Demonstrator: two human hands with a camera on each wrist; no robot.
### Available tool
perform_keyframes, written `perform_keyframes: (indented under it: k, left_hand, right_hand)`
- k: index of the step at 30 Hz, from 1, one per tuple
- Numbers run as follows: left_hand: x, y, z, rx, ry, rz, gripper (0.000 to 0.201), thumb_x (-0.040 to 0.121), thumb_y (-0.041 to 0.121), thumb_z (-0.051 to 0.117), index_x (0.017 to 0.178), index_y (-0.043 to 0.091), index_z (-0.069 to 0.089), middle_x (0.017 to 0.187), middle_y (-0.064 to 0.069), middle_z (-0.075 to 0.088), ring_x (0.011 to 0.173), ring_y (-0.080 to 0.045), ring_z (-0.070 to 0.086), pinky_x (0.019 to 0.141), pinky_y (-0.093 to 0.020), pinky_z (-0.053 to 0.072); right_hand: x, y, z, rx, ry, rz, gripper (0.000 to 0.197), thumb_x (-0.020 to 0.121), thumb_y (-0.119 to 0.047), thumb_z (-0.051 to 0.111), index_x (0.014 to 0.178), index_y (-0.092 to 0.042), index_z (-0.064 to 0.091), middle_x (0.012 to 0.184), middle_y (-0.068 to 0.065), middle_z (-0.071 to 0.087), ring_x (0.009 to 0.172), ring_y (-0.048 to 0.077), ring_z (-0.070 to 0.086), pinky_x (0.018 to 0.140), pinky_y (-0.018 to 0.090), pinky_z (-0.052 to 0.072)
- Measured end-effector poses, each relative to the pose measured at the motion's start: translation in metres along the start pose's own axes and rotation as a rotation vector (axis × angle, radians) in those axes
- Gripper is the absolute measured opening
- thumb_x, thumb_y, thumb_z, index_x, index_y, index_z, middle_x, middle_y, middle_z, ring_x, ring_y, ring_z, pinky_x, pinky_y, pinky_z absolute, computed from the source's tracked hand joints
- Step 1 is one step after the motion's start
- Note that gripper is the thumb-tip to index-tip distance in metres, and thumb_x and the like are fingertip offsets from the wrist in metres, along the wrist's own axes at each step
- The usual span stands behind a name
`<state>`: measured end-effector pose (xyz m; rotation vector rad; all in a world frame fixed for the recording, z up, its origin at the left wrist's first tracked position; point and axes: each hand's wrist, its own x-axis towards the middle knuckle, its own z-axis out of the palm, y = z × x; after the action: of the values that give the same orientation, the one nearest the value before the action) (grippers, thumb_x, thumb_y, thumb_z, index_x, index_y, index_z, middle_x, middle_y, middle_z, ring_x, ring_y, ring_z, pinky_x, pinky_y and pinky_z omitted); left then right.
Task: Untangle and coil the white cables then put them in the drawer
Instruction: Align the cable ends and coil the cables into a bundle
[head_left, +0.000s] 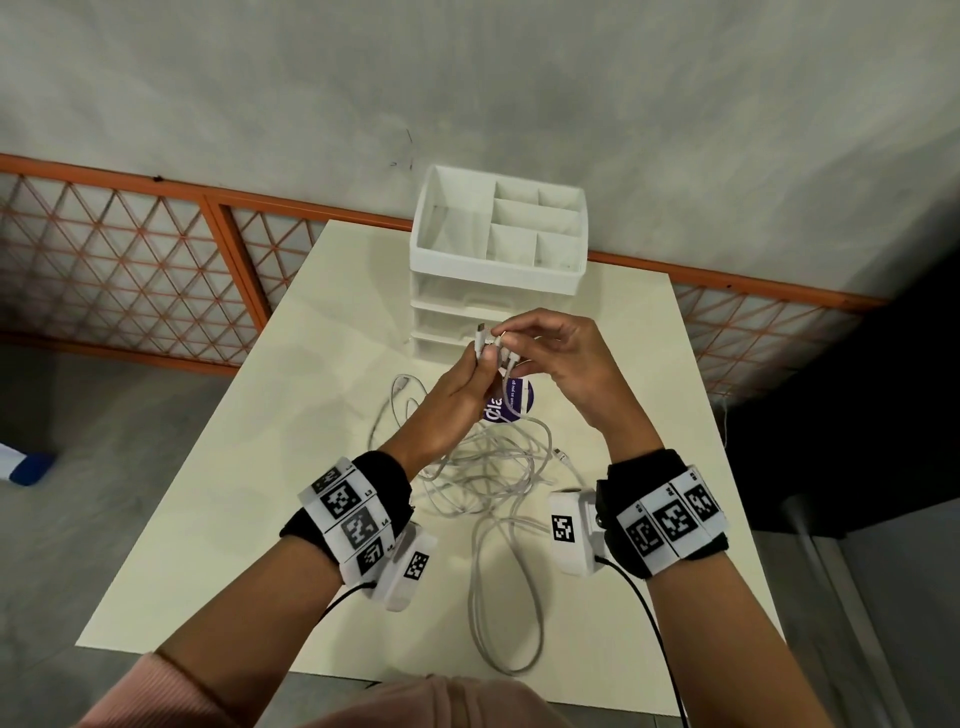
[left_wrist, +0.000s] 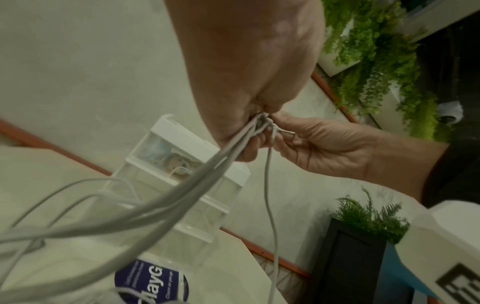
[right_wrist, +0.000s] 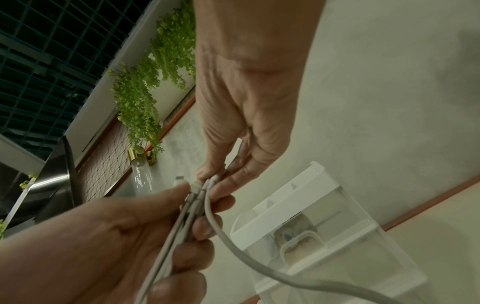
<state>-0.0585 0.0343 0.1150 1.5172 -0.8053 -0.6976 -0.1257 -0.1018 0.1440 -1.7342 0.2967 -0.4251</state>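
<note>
"ClayG" in white on the round purple label (left_wrist: 152, 282)

Both hands gather cable ends above a tangle on the bench

The left hand (head_left: 457, 395) grips several plug ends of the white cables (head_left: 488, 467), fingers curled round them, while the right hand (head_left: 561, 358) pinches at the same ends from the other side. The rest of the cables lies in loose loops on the pale bench (head_left: 249, 467), partly over a round purple disc (head_left: 506, 405). Just behind the hands stands a white drawer organiser (head_left: 493, 270) with open compartments on top
</note>
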Motion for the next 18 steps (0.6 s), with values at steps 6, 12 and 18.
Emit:
perform_keyframes:
  k: [6, 12, 18]
  left_hand:
    - [-0.001, -0.007, -0.003, -0.129, 0.064, -0.036, 0.038, 0.103, 0.036, 0.031, 0.102, 0.008, 0.056, 0.075, 0.001, 0.062, 0.07, -0.016, 0.051, 0.066, -0.03, 0.041]
    - [0.006, -0.008, -0.014, -0.025, -0.027, -0.107, 0.034, 0.104, 0.028, 0.031, 0.092, 0.017, 0.06, 0.081, -0.001, 0.063, 0.074, -0.017, 0.056, 0.069, -0.031, 0.046]
    - [0.004, -0.006, -0.014, 0.002, 0.137, -0.039, 0.029, 0.104, 0.024, 0.032, 0.099, 0.012, 0.058, 0.084, -0.011, 0.063, 0.076, -0.022, 0.062, 0.07, -0.042, 0.055]
  right_hand:
    - [0.001, 0.004, -0.006, 0.052, -0.02, -0.005, 0.011, 0.085, -0.002, 0.065, 0.09, -0.01, 0.071, 0.083, -0.001, 0.071, 0.074, 0.01, 0.066, 0.066, 0.023, 0.057]
    - [0.002, 0.006, -0.006, 0.026, -0.03, -0.003, 0.011, 0.084, -0.002, 0.066, 0.091, -0.007, 0.071, 0.086, -0.001, 0.072, 0.076, 0.008, 0.066, 0.064, 0.023, 0.057]
    - [0.0, 0.008, -0.007, 0.035, -0.049, 0.01, 0.009, 0.083, -0.001, 0.066, 0.091, -0.005, 0.07, 0.086, -0.002, 0.072, 0.075, 0.006, 0.066, 0.064, 0.022, 0.057]
